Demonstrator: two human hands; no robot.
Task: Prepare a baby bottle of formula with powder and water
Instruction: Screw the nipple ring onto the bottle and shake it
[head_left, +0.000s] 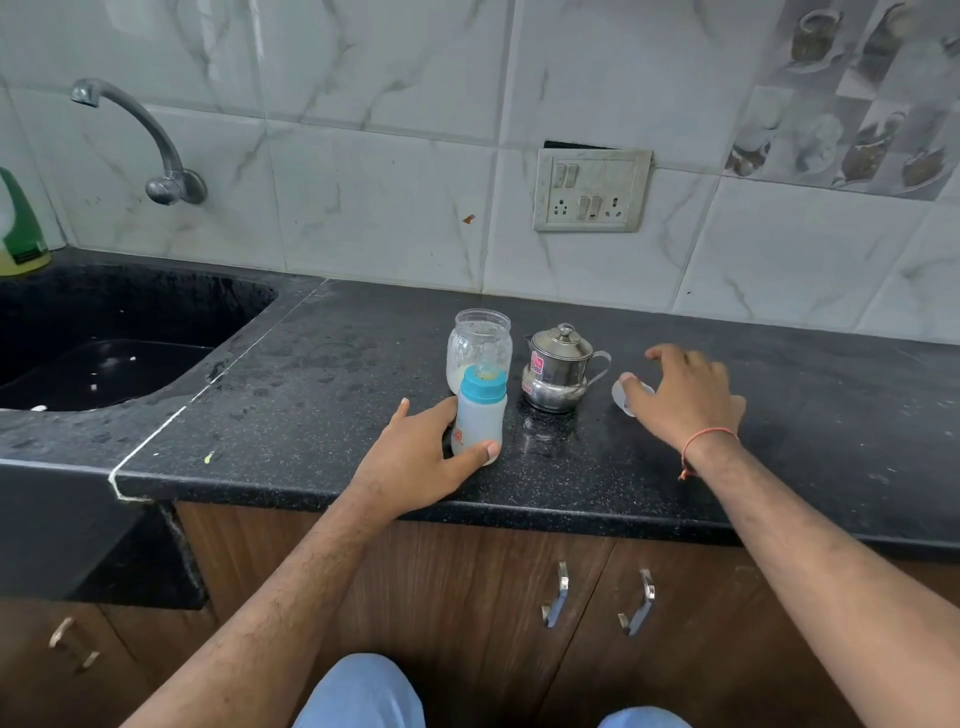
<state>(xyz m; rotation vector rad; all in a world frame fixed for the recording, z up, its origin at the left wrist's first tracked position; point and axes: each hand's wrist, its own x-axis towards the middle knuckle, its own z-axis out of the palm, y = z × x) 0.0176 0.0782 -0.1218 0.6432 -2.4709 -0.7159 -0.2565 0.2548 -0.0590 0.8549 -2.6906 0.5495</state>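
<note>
Left hand (415, 457) grips baby bottle (479, 415) upright near counter (779, 467) front edge. Right hand (685, 400) fingers spread, reaching clear cap (626, 397). Risks: cap skids away; bottle tips against powder jar (479, 345).

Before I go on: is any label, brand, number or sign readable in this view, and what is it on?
Nothing here can be read as text.
Baby bottle: orange print low on the side, partly behind the left hand, too small to read.
Steel pot: a pink sticker and a red one below it, both blurred.
Green bottle by the sink: dark label, unreadable.
Switch plate: no lettering visible.
</note>
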